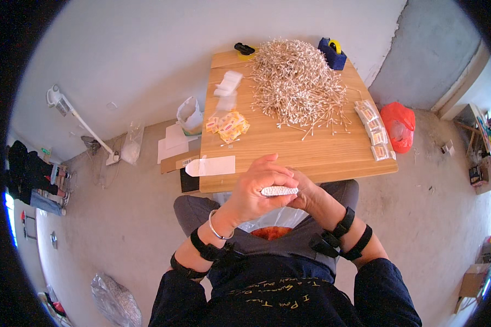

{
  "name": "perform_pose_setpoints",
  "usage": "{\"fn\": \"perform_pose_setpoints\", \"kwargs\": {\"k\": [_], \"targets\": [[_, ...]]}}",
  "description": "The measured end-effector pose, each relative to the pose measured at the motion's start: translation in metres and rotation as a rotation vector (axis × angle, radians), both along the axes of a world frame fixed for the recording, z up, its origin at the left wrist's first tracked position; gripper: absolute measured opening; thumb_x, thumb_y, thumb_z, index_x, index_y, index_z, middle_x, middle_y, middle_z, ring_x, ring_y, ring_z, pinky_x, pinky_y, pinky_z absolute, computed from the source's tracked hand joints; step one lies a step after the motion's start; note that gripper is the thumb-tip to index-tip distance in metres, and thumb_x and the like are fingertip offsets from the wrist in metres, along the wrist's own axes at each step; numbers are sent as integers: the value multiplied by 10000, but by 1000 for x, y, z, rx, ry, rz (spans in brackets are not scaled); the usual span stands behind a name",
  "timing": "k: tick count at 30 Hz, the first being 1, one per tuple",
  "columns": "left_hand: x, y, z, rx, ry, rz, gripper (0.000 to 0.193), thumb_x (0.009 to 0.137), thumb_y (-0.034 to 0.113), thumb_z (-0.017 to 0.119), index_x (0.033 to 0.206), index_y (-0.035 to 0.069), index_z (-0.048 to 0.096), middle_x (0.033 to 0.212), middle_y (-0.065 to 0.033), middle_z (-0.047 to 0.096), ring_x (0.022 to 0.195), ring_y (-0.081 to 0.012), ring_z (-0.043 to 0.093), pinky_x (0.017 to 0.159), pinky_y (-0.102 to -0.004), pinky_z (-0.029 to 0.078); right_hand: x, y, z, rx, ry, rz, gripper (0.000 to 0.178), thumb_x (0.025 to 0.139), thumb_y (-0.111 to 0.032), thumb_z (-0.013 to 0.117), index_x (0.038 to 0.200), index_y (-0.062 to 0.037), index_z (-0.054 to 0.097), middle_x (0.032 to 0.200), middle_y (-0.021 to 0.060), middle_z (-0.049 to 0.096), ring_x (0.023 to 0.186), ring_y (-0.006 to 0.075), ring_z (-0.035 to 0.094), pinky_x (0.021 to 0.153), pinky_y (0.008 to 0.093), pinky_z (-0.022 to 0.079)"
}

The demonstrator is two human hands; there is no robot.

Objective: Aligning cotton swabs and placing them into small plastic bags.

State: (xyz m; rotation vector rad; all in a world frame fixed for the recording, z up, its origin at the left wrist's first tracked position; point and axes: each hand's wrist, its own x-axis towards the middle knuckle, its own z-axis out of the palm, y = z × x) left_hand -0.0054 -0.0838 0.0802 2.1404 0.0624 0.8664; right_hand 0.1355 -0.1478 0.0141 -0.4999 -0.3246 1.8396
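Observation:
Just past the table's near edge, over my lap, a tight bundle of cotton swabs (279, 191) shows its white tips toward me. My left hand (259, 184) is closed around it, thumb below and fingers over the top. From the other side my right hand (306, 191) presses against the bundle, its fingers partly hidden behind the left hand. A large heap of loose cotton swabs (294, 76) covers the back middle of the wooden table (311, 159). Small yellow-and-white printed cards (230, 126) lie in a loose stack at the left, with a white paper piece (211, 166) nearer to me.
Filled clear packs (372, 131) line the table's right edge. A blue tape dispenser (333, 53) and a black tape cutter (245, 50) stand at the back. Clear sleeves (228, 84) lie at the left. Beside the table are a red bag (398, 126) and a white bag (190, 114).

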Motion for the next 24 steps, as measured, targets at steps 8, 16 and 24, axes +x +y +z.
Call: {"fn": "perform_pose_setpoints", "kwargs": {"k": [8,16,24], "targets": [[-1,-1,2,37,-3,34,229,677,156,816,878,133,708,915,0,691,975,-180,633,1043,-462,357,2,-1,4,8,63,20,277,959,-186,446,1123,4,563,1017,143,647,891,226,673,728,327,590],[-4,4,-7,15,21,28,408,692,177,814,1064,113,658,1052,-38,672,1107,-223,577,1056,-439,338,8,8,18,-248,-234,-133,222,916,-121,476,1029,23,601,890,121,665,767,215,686,612,323,594],[-13,44,-88,-1132,157,232,401,859,144,687,1207,-12,561,1152,-101,610,1050,-135,566,910,-273,459,31,38,-8,352,-1580,-332,150,871,-124,636,774,-11,625,714,61,606,600,147,579,539,302,466]]}}
